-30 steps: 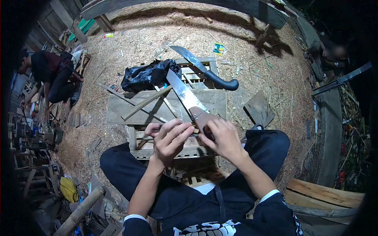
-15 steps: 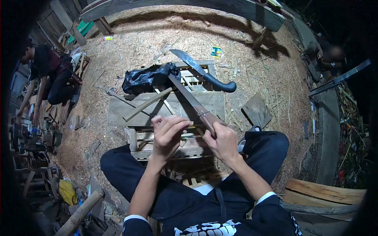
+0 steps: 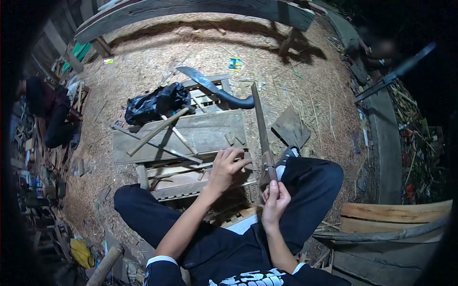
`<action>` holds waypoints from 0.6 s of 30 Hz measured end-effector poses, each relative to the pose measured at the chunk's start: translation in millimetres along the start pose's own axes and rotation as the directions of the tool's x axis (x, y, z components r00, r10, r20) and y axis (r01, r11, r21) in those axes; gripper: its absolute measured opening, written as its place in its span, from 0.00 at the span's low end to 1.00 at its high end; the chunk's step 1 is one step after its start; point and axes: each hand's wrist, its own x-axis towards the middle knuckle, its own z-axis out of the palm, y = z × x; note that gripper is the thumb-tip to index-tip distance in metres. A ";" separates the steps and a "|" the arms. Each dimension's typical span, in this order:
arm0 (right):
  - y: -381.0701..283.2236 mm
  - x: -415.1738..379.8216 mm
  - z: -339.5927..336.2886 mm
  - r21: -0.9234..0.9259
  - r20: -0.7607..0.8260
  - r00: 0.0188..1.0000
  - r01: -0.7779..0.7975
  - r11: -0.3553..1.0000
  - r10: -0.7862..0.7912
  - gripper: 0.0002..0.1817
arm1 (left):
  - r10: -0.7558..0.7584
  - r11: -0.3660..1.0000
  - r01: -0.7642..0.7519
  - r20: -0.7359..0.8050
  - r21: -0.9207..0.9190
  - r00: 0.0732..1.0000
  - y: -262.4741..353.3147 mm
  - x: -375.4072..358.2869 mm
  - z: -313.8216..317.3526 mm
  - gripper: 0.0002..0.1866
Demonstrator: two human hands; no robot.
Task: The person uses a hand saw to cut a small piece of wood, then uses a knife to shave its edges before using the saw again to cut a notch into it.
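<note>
My right hand (image 3: 275,202) is closed around the wooden handle of a hand saw (image 3: 262,128), whose long narrow brown blade points up and away from me. My left hand (image 3: 226,168) hovers over the near edge of a low wooden bench (image 3: 210,128), its fingers loosely bent and apart, with nothing visible in them. Just beyond it, two short wood pieces (image 3: 234,139) lie on the bench top. Longer wooden sticks (image 3: 160,131) cross the board at the left. A big knife (image 3: 214,88) with a curved black handle rests at the bench's far end.
A black plastic bag (image 3: 157,102) sits at the bench's far left. Beyond my right knee lies a flat dark board (image 3: 291,127). Wood shavings cover the ground, and a long beam (image 3: 191,16) spans the back. Another person (image 3: 50,107) crouches at left; one more is at far right.
My right hand has swung the hand saw off the bench toward the right and lower. My left hand has moved right, and the small wood piece at its fingertips is gone from them.
</note>
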 end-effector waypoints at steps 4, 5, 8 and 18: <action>10.5 -18.7 -12.0 0.037 -0.096 0.994 -0.057 0.998 0.060 0.22 | -0.033 0.985 0.044 0.066 -0.165 0.997 -0.6 -3.1 19.5 0.17; 13.5 -22.0 -14.9 0.090 -0.089 0.992 -0.084 0.992 0.092 0.22 | -0.026 0.984 0.038 0.073 -0.172 0.997 -1.7 -4.9 22.6 0.17; 15.5 -24.8 -17.2 0.132 -0.089 0.985 -0.139 0.982 0.151 0.21 | -0.108 0.972 0.131 0.124 -0.195 0.986 -0.4 -6.0 23.9 0.16; 30.9 -32.7 -17.8 0.170 -0.044 0.976 -0.202 0.965 0.212 0.21 | -0.224 0.954 0.236 0.081 -0.186 0.971 9.7 -15.5 28.0 0.14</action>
